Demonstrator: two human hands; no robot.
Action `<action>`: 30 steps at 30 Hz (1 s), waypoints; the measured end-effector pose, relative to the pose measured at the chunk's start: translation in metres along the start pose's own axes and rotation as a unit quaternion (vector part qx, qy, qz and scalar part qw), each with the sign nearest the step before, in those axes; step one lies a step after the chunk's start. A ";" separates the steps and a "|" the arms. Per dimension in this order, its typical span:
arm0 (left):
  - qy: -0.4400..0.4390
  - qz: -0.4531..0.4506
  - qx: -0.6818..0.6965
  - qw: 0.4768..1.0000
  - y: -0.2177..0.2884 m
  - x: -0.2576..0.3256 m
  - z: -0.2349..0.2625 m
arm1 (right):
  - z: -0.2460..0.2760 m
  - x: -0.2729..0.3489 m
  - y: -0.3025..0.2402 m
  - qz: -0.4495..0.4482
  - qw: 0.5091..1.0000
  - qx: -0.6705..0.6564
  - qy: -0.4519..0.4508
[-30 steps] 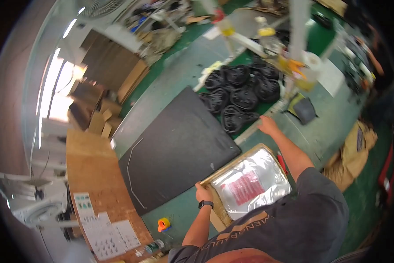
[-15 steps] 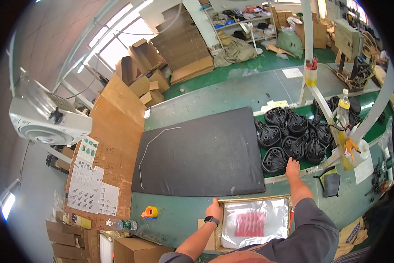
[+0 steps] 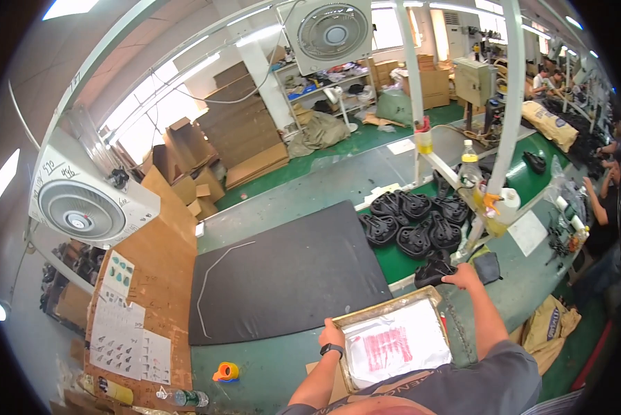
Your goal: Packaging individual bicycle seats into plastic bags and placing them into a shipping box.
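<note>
Head view. Left hand [image 3: 331, 337] grips near-left corner of shallow cardboard tray [image 3: 421, 297] w/ clear plastic bags [image 3: 395, 344] (red print). Right hand [image 3: 462, 277] rests, fingers closed, on black bike saddle [image 3: 431, 272], just beyond tray's far-right corner; saddle pile [image 3: 414, 220] farther out.

The desk [image 3: 269, 373] is showing up green with a big dark grey mat [image 3: 289, 277] on it. Black saddles [image 3: 414, 221] are sitting beside it, and the clear bag [image 3: 393, 342] is showing red print.
</note>
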State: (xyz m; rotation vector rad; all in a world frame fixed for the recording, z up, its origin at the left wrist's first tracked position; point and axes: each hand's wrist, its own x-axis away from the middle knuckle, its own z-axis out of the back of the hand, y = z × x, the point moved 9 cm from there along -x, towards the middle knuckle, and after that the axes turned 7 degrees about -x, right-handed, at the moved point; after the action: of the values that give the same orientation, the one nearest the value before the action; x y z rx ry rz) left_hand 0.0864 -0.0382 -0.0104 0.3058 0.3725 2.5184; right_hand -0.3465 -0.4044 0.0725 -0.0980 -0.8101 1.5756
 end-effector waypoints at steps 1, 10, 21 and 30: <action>0.007 -0.015 0.013 1.000 0.001 0.002 0.001 | 0.017 0.032 0.026 0.046 0.989 -0.070 0.119; -0.015 -0.025 0.110 0.994 -0.018 0.016 -0.003 | 0.006 0.254 0.146 -0.071 0.963 0.040 0.256; -0.082 -0.069 0.133 0.985 -0.077 0.125 -0.015 | -0.095 0.285 0.213 -0.199 0.970 0.091 0.106; 0.093 -0.075 0.119 0.986 -0.197 0.120 0.033 | -0.116 0.251 0.248 -0.116 0.983 0.100 0.096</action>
State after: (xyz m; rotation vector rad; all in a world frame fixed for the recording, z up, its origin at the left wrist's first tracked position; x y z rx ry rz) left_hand 0.0981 0.1938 -0.0280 0.1286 0.7465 2.3606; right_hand -0.5452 -0.1163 -0.0510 -0.0091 -0.4899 1.3938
